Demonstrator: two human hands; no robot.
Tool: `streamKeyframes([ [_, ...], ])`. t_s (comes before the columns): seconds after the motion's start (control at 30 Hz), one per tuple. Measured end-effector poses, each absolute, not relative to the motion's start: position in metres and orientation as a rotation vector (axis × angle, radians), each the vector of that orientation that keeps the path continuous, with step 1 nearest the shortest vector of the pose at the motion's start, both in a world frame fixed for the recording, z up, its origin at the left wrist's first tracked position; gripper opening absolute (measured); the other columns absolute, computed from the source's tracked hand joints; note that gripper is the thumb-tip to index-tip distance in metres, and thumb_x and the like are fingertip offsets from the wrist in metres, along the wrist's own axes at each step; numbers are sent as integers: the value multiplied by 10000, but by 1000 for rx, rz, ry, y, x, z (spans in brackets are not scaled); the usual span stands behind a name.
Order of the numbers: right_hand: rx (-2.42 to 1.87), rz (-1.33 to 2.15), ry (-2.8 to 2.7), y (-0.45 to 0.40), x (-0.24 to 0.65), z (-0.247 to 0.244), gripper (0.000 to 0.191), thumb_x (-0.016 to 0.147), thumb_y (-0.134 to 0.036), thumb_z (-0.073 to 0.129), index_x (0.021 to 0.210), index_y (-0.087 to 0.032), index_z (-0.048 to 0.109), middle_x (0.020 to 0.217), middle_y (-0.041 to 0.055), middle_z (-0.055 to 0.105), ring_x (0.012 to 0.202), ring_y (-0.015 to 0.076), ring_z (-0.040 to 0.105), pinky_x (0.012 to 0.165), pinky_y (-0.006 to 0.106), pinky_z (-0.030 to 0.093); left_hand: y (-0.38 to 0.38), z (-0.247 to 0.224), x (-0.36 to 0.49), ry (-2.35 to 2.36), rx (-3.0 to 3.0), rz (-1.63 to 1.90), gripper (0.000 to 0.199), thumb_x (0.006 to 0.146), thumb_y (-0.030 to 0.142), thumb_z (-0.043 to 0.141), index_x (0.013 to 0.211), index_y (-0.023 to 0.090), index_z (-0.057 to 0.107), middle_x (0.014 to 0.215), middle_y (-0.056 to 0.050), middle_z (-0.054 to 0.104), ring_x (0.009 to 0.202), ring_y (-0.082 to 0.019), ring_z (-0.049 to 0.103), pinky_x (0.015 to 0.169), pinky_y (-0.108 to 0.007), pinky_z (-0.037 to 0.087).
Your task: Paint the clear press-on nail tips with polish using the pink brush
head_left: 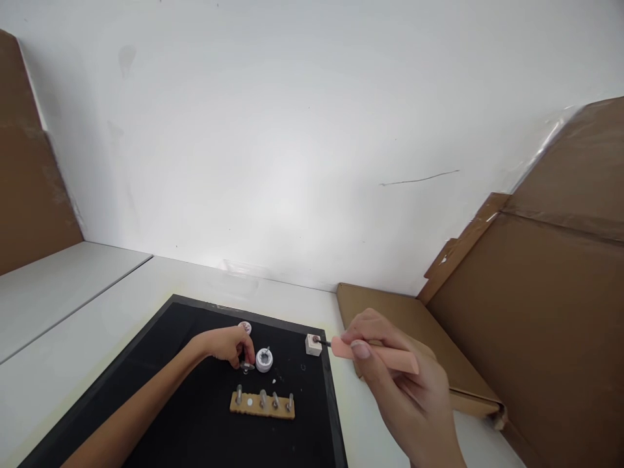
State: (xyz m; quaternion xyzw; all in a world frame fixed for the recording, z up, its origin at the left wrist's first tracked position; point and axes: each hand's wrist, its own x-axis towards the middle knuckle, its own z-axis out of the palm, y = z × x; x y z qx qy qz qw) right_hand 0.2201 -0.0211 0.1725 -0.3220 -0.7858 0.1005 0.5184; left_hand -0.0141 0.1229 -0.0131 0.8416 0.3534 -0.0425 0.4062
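My right hand [414,383] is closed around a thick pink handle [390,358] of a slim tool. Its thin dark shaft reaches left to a small white block [313,346], where the tip meets a dark spot; I cannot tell the tool's exact kind. Over the black mat, my left hand [231,344] has thumb and fingers pinched on a small shiny grey piece [247,366]. Just right of those fingers stands a round white pot [264,360] with grey inside. Another small white round pot [245,327] sits behind the left hand, partly hidden by it.
A tan strip [253,412] bearing several upright greyish pegs and a white dot lies nearer me. The black mat [195,403] has a dark grey border on a white table. A flat cardboard box [385,305] lies to the right, with cardboard panels [556,273] at the sides.
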Motion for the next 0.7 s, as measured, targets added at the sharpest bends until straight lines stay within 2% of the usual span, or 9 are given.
streamKeyframes([
  [0.23, -741, 184, -1880, -20, 222, 172, 154, 897, -123, 514, 818, -234, 585, 723, -13, 590, 627, 129, 523, 564, 270, 405, 106, 22, -18, 999, 2159, 31, 265, 903, 282, 567, 1131, 148, 587, 1139, -82, 617, 945, -215, 629, 794, -403, 539],
  [0.4, -747, 173, -1893, -19, 224, 171, 158, 898, -118, 513, 815, -234, 582, 722, -14, 585, 618, 124, 521, 554, 264, 404, 91, 35, -5, 1154, 2195, 394, 292, 905, 269, 548, 1175, 160, 569, 1204, -98, 595, 1110, -247, 553, 940, -453, 450],
  [0.5, -732, 189, -1897, -20, 224, 171, 165, 898, -112, 508, 824, -239, 582, 728, -16, 586, 618, 123, 522, 554, 263, 406, 83, 36, 6, 1137, 2193, 439, 490, 802, 253, 627, 1275, 178, 524, 1187, -86, 624, 1158, -258, 503, 968, -372, 422],
  [0.6, -736, 209, -1893, -20, 224, 171, 163, 896, -113, 510, 825, -241, 581, 720, -18, 585, 617, 124, 523, 554, 263, 407, 77, 32, 14, 1132, 2183, 416, 721, 637, 273, 739, 1311, 173, 505, 1142, -91, 647, 1098, -306, 525, 928, -388, 431],
  [0.7, -747, 213, -1883, -20, 224, 171, 152, 896, -134, 517, 805, -236, 583, 709, -11, 590, 607, 132, 522, 543, 266, 405, 76, 25, 21, 1170, 2161, 440, 703, 587, 196, 732, 1262, 152, 542, 1094, -115, 648, 1057, -335, 535, 935, -437, 399],
])
